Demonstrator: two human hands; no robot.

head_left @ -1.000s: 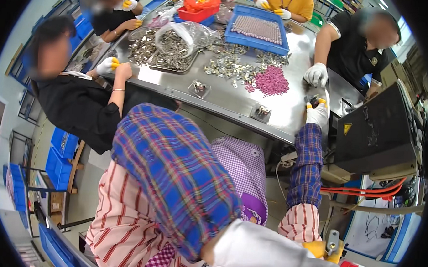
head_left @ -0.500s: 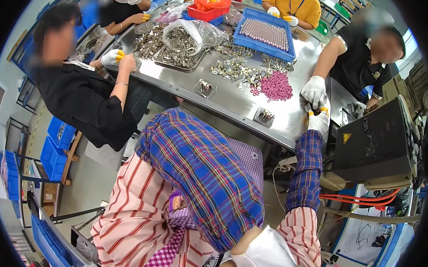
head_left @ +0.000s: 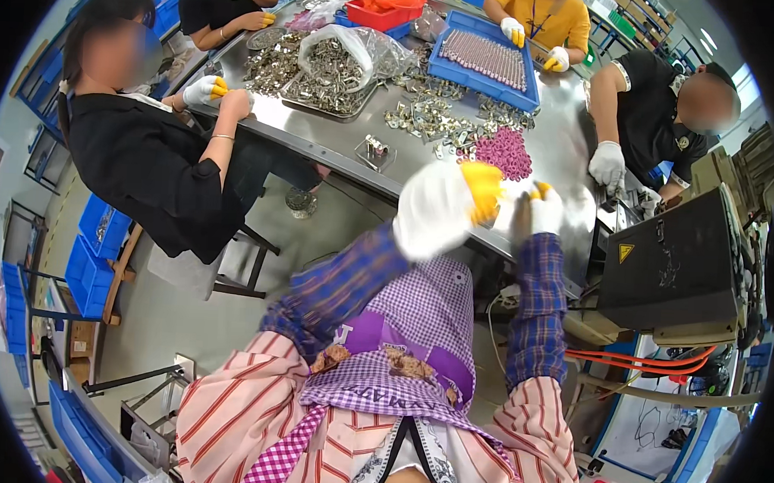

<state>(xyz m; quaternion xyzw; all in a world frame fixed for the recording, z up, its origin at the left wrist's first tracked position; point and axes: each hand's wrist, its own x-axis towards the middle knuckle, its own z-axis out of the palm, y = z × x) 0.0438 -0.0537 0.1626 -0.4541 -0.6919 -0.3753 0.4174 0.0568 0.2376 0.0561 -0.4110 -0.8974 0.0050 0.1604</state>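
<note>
My left hand (head_left: 447, 208), in a white glove with yellow fingertips, is over the table's front edge; motion smears its fingers. Right of it, my right hand (head_left: 545, 212), gloved alike, is closed beside a dark, blurred object (head_left: 522, 217) that it seems to hold. A pile of pink rings (head_left: 504, 153) lies just beyond both hands, with loose bent metal parts (head_left: 427, 115) spread behind it. Left of my left hand, a small clear block (head_left: 375, 155) carries metal pieces near the edge. My left hand covers the spot where a second such block stood.
The steel table (head_left: 347, 160) bears a metal tray (head_left: 328, 109) of parts with a plastic bag, and a blue tray (head_left: 531, 99) of pinkish rods. Co-workers sit around it; one gloved hand (head_left: 608, 165) is at the right. A black machine box (head_left: 675, 263) stands right of me.
My left arm has swung up from low in front of me to the table. My right hand has drawn left, away from the co-worker's glove, with the dark object beside it.
</note>
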